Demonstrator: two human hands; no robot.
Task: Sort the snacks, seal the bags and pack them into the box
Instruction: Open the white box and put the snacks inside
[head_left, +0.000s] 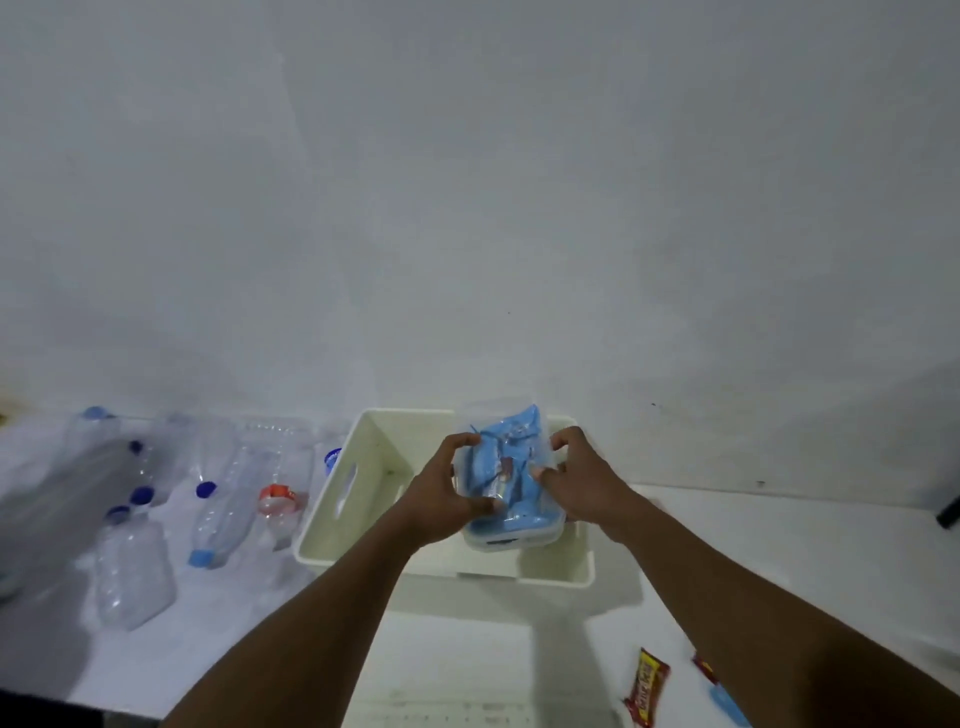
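Left hand (441, 493), right hand (582, 483) grip clear container (519, 540), blue packets (519, 431) inside

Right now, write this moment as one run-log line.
step: packing | left hand and right hand grip clear package of blue snacks | held over white box | red snack bar loose on table

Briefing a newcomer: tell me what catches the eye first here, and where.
The left hand and right hand grip a clear bag of blue packets over the white box at centre. Clear plastic bottles lie scattered at the left, and a red-and-yellow snack bar lies at the near right.
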